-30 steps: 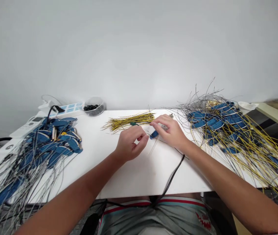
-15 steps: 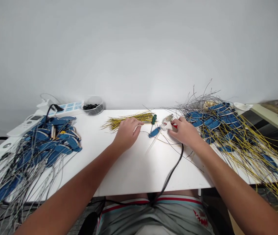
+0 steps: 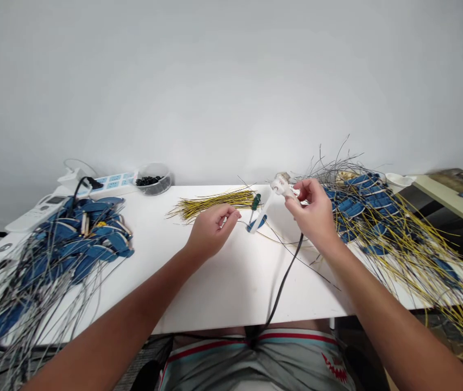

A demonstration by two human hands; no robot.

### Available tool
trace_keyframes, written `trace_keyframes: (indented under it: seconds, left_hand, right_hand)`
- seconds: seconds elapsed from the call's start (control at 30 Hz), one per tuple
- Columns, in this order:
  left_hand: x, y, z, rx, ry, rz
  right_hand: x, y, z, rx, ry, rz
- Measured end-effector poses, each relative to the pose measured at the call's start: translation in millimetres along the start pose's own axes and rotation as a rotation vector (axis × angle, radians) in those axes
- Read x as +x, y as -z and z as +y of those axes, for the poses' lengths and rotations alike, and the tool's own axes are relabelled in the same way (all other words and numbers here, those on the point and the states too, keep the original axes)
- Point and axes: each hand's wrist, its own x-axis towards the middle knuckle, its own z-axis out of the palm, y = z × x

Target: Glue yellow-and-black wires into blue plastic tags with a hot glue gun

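Observation:
My right hand is closed around the handle of a white hot glue gun, raised off the table. A pale glue stick sticks out of it towards the lower left, and a black cord hangs down from the handle. My left hand rests near the table with thumb and forefinger pinched on a thin wire. That wire leads to a small blue piece, partly hidden behind the glue stick. Next to it is a dark-green item with a thin stem.
A bundle of yellow and black wires lies behind my left hand. Blue pieces with grey wires pile up at left, others with yellow wires at right. A clear tub of black parts stands near a power strip.
My right hand has lifted the glue gun off the table and tilted it, swinging the glue stick across the blue piece. My left hand's fingers have curled from spread into a pinch.

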Motion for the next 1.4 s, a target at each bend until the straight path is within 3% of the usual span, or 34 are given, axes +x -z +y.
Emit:
trace_keyframes:
  seconds: [0.13,0.2,0.3,0.4,0.5,0.63,0.67,0.77,0.83,0.93,1.17,1.4]
  left_hand:
    - [-8,-6.6,8,-0.365,0.071,-0.232]
    - [-12,-13.6,11,-0.620,0.119,-0.268]
    - [-13,-20.1,15,-0.850,0.258,-0.144]
    - [-7,-17.8,15,-0.935,0.424,0.045]
    - [0,-12.9,13,-0.998,0.418,0.094]
    - [2,-10.9,11,-0.977,0.390,0.027]
    - [1,-10.7,12,-0.960,0.389,0.022]
    - [-1,-9.6,15,-0.928,0.363,0.006]
    - [-2,-8.3,17,-0.922,0.363,-0.007]
    - [-1,-6.0,17,-0.946,0.394,-0.010]
    - [-2,-1.4,13,-0.919,0.386,-0.077]
    - [-5,2.0,11,-1.017,0.383,-0.186]
  right_hand:
    - [-17,-31,-45,0.251,0.037,0.029]
    - [-31,-51,-67,0.302,0.068,0.001]
    - [-53,-73,-91,0.320,0.165,-0.045]
    - [-60,-73,-99,0.336,0.298,-0.126]
    - [-46,-53,-82,0.312,0.319,-0.232]
    - [-2,-35,-19,-0.067,0.223,-0.251]
    - [8,-36,-1,-0.171,0.226,-0.304]
    - [28,-46,43,-0.234,0.399,-0.554]
    - [32,-56,58,-0.197,0.517,-0.654]
    - [33,-66,63,-0.185,0.590,-0.667]
    - [44,-76,63,-0.226,0.609,-0.678]
    - [39,-71,67,-0.059,0.508,-0.609]
